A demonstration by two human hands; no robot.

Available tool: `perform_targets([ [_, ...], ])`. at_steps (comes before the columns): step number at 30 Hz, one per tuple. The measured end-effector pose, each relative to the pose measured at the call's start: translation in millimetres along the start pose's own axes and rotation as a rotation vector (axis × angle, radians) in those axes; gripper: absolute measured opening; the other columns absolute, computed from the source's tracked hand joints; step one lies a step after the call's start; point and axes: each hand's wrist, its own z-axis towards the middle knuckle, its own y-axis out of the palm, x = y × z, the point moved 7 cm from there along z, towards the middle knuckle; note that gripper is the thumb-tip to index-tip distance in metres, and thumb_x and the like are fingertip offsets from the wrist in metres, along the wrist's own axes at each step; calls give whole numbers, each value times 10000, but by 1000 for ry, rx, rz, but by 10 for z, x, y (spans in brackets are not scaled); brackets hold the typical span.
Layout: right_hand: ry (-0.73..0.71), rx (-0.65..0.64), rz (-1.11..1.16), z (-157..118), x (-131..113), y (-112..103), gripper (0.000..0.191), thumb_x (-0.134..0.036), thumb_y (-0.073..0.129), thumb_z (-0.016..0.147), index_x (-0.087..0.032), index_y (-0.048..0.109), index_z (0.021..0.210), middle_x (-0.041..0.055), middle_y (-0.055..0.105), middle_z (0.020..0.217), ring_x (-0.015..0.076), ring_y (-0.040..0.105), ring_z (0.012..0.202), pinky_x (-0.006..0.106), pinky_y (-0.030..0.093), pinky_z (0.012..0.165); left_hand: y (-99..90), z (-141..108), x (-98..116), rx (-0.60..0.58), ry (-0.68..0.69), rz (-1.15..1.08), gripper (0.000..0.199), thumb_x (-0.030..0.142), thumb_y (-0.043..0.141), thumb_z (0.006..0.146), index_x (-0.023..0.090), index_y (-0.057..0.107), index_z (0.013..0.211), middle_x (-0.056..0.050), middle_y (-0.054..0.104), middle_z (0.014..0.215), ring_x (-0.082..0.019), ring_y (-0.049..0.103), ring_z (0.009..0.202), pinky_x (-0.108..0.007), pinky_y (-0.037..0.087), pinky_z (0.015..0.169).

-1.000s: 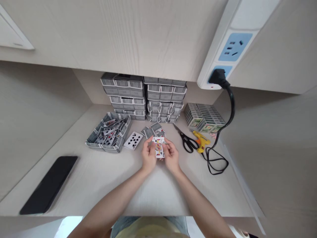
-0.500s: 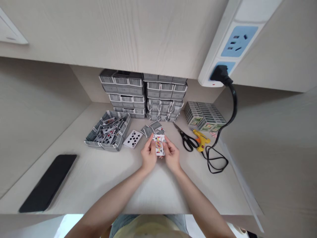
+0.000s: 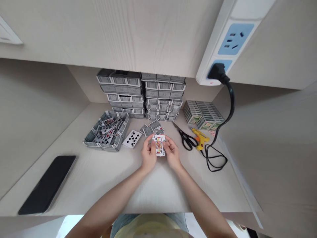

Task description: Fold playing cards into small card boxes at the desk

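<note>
A jack of spades playing card (image 3: 159, 145) is face up between my two hands, above the middle of the desk. My left hand (image 3: 149, 153) grips its left edge, thumb on the face. On the right edge, my right hand (image 3: 171, 152) pinches it the same way. Whether more cards lie under it I cannot tell. Just beyond my hands are several loose cards (image 3: 148, 131), mostly face down. A spade card (image 3: 132, 139) lies face up to their left. Further left, a tray made of cards (image 3: 117, 149) holds many mixed cards.
Stacked card-built boxes (image 3: 131, 89) stand at the back, with packed card decks (image 3: 204, 115) to their right. Black scissors (image 3: 187, 140), a yellow glue gun (image 3: 201, 138) and its looped cable lie right. A black phone (image 3: 48, 183) lies front left. A power strip (image 3: 214, 56) hangs above.
The camera view has shifted slightly. My fingers have moved a little around the card's edges, and both hands still hold it in about the same place.
</note>
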Motion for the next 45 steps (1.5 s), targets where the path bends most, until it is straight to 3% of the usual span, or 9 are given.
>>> perform_targets([
  [6,25,3,-24,-7,-18,18,461,-428,599,706,-199,523,1099,10,617,683,163,579,621,276,480,580,3,-2,-1,-3,-2,0,391,386,480,802,194,443,1141,7,581,645,-99,527,498,-191,434,457],
  [14,95,-25,105,18,40,24,447,-369,627,685,-190,558,1089,14,650,772,161,596,665,275,479,617,16,6,3,-15,4,-13,356,362,467,811,187,435,1119,-8,610,684,-101,547,519,-198,457,483],
  [20,176,-6,177,30,126,15,300,-375,631,686,-187,617,920,17,666,797,169,606,663,259,472,574,33,0,-1,-41,35,-22,319,345,466,817,193,452,1097,-11,614,724,-98,547,530,-208,463,500],
  [24,139,-24,112,39,118,21,315,-405,611,703,-187,611,930,19,659,780,165,593,636,258,466,551,28,22,-49,-65,-7,-41,344,348,478,810,217,442,1126,14,588,665,-94,520,495,-199,438,465],
  [28,37,16,-6,57,71,-45,322,-426,579,724,-189,597,943,17,648,788,164,585,663,265,469,586,39,101,-118,-109,-87,-103,376,332,518,774,216,460,1127,5,600,732,-115,557,583,-226,466,544],
  [33,-5,10,-122,40,76,-47,285,-422,543,753,-191,576,916,10,629,788,148,571,665,257,464,611,1,182,-156,-65,-110,-62,169,298,521,739,173,536,852,4,592,768,-122,555,667,-232,454,618],
  [41,55,17,-52,20,207,67,264,-410,538,744,-188,552,886,8,622,763,155,572,646,262,460,590,-107,164,-140,49,-15,112,87,231,431,770,190,491,818,24,542,723,-118,511,655,-227,415,610],
  [45,92,23,37,36,250,48,231,-380,562,722,-195,560,861,-8,622,731,157,578,637,259,450,566,-95,180,-187,22,-7,121,81,242,432,777,195,476,826,33,521,686,-112,485,601,-221,401,569],
])
